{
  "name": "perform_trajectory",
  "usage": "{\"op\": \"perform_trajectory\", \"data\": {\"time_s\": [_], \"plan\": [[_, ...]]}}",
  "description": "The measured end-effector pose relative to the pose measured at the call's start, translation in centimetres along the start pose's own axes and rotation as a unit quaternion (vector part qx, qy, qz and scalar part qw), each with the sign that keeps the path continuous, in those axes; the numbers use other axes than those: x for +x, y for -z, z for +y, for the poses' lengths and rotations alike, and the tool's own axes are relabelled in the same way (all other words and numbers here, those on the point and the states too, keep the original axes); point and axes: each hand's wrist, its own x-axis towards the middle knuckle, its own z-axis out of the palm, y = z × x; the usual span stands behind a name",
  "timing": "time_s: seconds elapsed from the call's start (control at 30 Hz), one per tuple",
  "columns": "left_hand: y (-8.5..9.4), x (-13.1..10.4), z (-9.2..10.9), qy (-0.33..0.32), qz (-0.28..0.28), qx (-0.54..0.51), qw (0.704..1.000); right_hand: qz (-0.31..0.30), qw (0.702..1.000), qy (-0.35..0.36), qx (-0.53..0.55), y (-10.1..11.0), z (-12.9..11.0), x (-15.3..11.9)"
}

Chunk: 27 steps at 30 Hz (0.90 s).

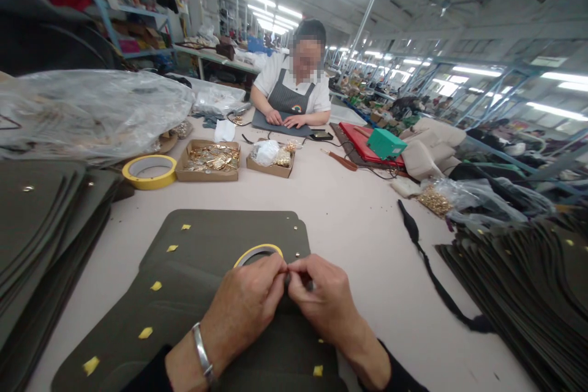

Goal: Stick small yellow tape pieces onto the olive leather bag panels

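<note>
A dark olive panel (197, 294) lies flat in front of me, with small yellow tape pieces along both sides and metal studs near its upper right corner. Over it, my left hand (250, 291), a silver bracelet at its wrist, is closed in a pinch. My right hand (324, 294) is pinched too, its fingertips meeting those of the left. Something small and dark shows between the fingers, too hidden to name. Just behind my left hand, a yellow tape roll (260, 251) rests on the panel, partly covered by the fingers.
Stacked dark panels stand at left (41, 226) and right (519, 275). Beyond are another yellow tape roll (149, 172), a box of metal pieces (206, 176), a smaller box (271, 169) and a black strap (432, 275). A person (296, 89) works across the table.
</note>
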Motion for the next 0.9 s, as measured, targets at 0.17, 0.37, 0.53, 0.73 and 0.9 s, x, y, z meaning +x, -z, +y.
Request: {"op": "perform_trajectory", "data": {"time_s": [0.17, 0.37, 0.53, 0.73, 0.9], "plan": [[0.0, -0.3, 0.9, -0.069, 0.07, 0.014, 0.995, 0.008, 0.948, -0.266, 0.175, 0.2, 1.5, 1.2], [-0.2, 0.0, 0.5, -0.001, -0.081, 0.165, 0.983, -0.068, 0.897, -0.348, 0.265, 0.4, 5.1, 2.4], [0.0, 0.5, 0.7, 0.038, -0.166, 0.188, 0.967, -0.111, 0.935, -0.301, 0.153, 0.0, 5.4, 2.2], [-0.3, 0.4, 0.7, 0.038, -0.161, 0.171, 0.971, -0.129, 0.966, -0.221, 0.05, 0.2, 4.0, 2.2], [-0.7, 0.2, 0.4, 0.037, -0.152, 0.162, 0.974, -0.131, 0.979, -0.123, -0.096, -0.6, 2.9, 2.2]]}}
